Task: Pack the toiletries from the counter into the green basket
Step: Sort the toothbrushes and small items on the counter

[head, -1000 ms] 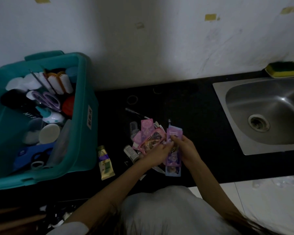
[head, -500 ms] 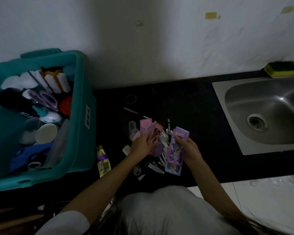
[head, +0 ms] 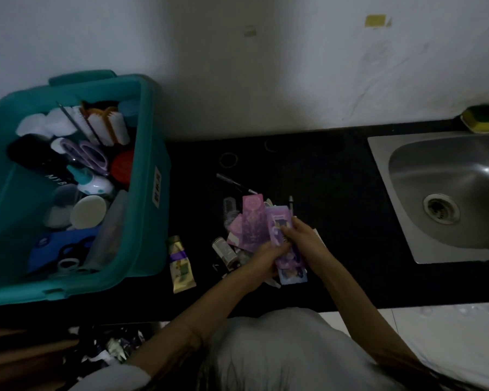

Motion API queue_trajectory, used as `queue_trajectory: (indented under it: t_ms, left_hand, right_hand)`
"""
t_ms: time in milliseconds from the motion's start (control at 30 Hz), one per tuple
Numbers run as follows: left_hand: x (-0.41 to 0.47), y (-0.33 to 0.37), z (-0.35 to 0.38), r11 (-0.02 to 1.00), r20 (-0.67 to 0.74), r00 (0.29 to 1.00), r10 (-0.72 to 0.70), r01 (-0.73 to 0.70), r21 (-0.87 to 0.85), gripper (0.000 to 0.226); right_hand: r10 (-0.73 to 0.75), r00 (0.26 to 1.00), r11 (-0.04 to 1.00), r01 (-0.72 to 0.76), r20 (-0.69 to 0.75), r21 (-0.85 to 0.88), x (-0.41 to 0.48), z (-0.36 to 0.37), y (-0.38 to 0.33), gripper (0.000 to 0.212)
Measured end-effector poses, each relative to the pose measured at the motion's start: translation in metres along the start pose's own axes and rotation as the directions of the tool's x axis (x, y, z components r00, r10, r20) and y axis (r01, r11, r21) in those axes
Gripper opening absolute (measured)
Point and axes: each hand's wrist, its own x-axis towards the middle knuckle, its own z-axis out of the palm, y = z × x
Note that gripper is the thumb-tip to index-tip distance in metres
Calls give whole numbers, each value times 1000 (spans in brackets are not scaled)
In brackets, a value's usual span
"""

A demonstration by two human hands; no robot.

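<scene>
The long purple strip of foil sachets (head: 290,270) is up in my hands at the centre of the black stone counter (head: 336,193), over the heap of loose toiletries. A flat pink-and-lilac paper packet (head: 253,221) fans out just beside it at nine o'clock.

I judge the step to be gathering these flat packets into one stack before carrying them off. To do it well I should square their edges so no loose sachet slides out, then pass the stack to one hand. It has to lift clear of the small things beneath before it swings over the basket wall.

My right grip (head: 304,235) is narrow, thumb and fingers pinching the purple strip near its upper half. My left grip (head: 267,256) is curled round the lower end of the pink packet, its fingers lying against the strip. The dim light hides how firmly.

Under the packets a black toothed comb (head: 229,210) shows at eleven o'clock and a small dark cylindrical bottle (head: 223,251) at eight. A gold squeeze tube with a purple band (head: 181,263) lies further toward eight, just beside the teal-green plastic basket (head: 150,165). The basket stands at nine o'clock, already holding brushes, scissors and jars. The steel sink (head: 393,235) sits well apart at three o'clock.
</scene>
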Motion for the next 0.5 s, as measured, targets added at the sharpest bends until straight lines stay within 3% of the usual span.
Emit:
queue_trajectory:
  t_ms: [100, 167, 200, 300, 367, 433, 500]
  left_hand:
    - [-15, 1, -20, 978, 5, 1000, -2, 3, -211, 23]
    - [-30, 3, -40, 964, -70, 997, 27, -44, -261, 22]
    - [-38, 3, -51, 962, -126, 991, 41, -73, -263, 20]
    - [-60, 1, -84, 956, -285, 956, 71, -147, -252, 21]
    - [-73, -1, -99, 926, -346, 935, 80, -198, -320, 24]
    - [-82, -4, -106, 890, -374, 925, 69, -226, -395, 24]
    - [-89, -8, -106, 863, -375, 926, 49, -228, -451, 24]
  right_hand:
    - [59, 975, 987, -24, 216, -162, 2, 8, -11, 14]
    - [40, 978, 964, 17, 206, -266, 8, 19, -12, 18]
    - [2, 992, 924, 48, 129, -379, 13, 24, -11, 23]
    - [-201, 970, 616, 17, -137, -788, 30, 32, -7, 37]
    - [-296, 940, 430, -27, -169, -903, 36, 38, -1, 50]
    - [-344, 928, 309, -32, -143, -950, 42, 44, 8, 62]
    - [-355, 924, 282, -41, -144, -959, 46, 50, 13, 70]
